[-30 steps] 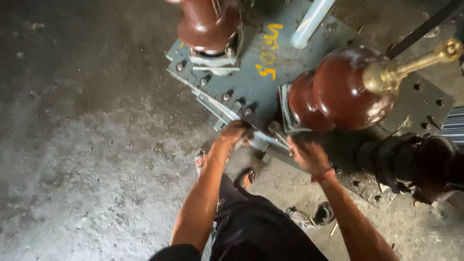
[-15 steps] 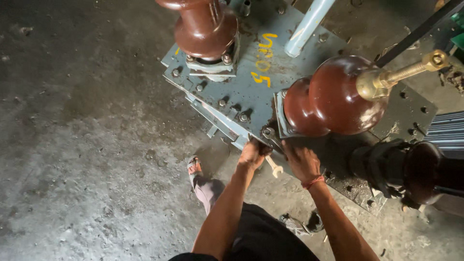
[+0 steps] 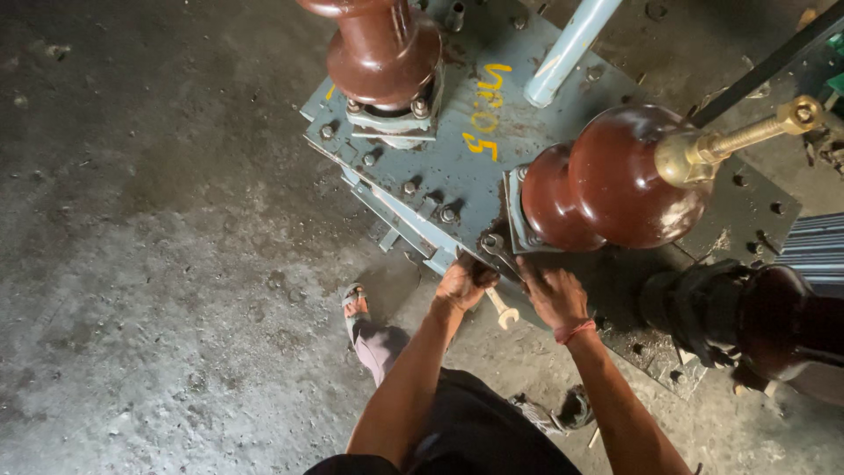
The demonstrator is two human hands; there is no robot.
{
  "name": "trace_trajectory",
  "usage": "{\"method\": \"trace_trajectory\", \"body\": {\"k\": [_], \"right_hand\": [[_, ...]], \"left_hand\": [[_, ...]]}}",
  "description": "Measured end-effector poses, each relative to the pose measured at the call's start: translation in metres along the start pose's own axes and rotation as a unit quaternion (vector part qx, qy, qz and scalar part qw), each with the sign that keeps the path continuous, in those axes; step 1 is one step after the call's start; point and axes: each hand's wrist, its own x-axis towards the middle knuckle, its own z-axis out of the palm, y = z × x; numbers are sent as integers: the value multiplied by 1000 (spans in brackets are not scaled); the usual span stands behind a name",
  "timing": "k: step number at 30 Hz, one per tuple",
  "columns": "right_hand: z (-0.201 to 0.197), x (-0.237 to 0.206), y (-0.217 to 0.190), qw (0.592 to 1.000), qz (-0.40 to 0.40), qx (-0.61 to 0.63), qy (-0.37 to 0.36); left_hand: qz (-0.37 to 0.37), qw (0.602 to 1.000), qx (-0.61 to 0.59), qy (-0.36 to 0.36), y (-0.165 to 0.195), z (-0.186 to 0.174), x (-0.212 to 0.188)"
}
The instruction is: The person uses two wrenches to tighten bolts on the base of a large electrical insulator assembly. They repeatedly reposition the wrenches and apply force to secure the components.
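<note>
At the near edge of the grey-blue steel cover plate (image 3: 457, 171), the left hand (image 3: 463, 283) has its fingers curled shut around a spanner (image 3: 495, 251) whose ring end sits on a bolt at the plate's rim, just in front of the nearer brown porcelain insulator (image 3: 615, 189). A second, pale spanner (image 3: 503, 310) pokes out below that hand; which hand grips it I cannot tell. The right hand (image 3: 552, 295) lies just beside the left, palm down on the dark plate edge, fingers bent against the metal; whether they close on anything is hidden. Judging by how things lie, the work on this rim is mid-way at most: a row of bolts (image 3: 448, 214) along the near-left edge is in place, heads showing, and only this one has a tool on it. The plate looks worn, with rust patches, yellow paint marks and grime. A second brown insulator (image 3: 382, 48) stands at the far left, a brass stud (image 3: 734, 141) juts from the nearer one to the right, and a pale blue pipe (image 3: 567, 48) rises at the far side. The concrete floor (image 3: 158, 246) lies to the left.
</note>
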Motion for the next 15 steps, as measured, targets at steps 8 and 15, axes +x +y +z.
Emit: {"method": "trace_trajectory", "body": {"k": [8,15], "right_hand": [[10,2,21,948,-269,-135,101],[21,4,36,995,-86,-56,14]], "left_hand": [[-42,999,7,-21,11,-6,15],[-42,974,114,193,31,40,-22]]}}
